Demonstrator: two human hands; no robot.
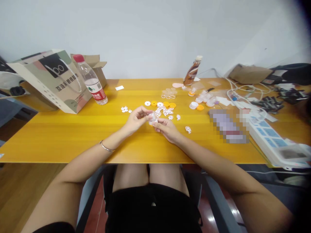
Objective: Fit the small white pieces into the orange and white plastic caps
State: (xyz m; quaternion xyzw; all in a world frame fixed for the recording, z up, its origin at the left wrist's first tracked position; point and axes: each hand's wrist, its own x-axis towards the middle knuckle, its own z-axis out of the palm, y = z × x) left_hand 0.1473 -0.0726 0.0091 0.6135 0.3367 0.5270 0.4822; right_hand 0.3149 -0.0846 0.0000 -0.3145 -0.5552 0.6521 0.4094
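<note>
Over the middle of the yellow table (97,142), a small clear and white piece (153,118) is pinched between both hands. My left hand (138,120) grips it from the left and top, and my right hand (166,129) holds its lower right side. Just beyond the hands lie white openwork pieces (165,111) in a loose pile. Behind them is a row of round white and yellow caps, one of them a yellow cap (172,105). Small white parts (124,109) lie left of the hands. Clear rings (168,93) stand farther back.
A water bottle (94,87) and a paper bag (63,87) stand at the left. A brown drink bottle (192,72) is at the back. To the right are clear containers (205,97), a blurred-out flat object (228,126), a power strip (269,136) and cables.
</note>
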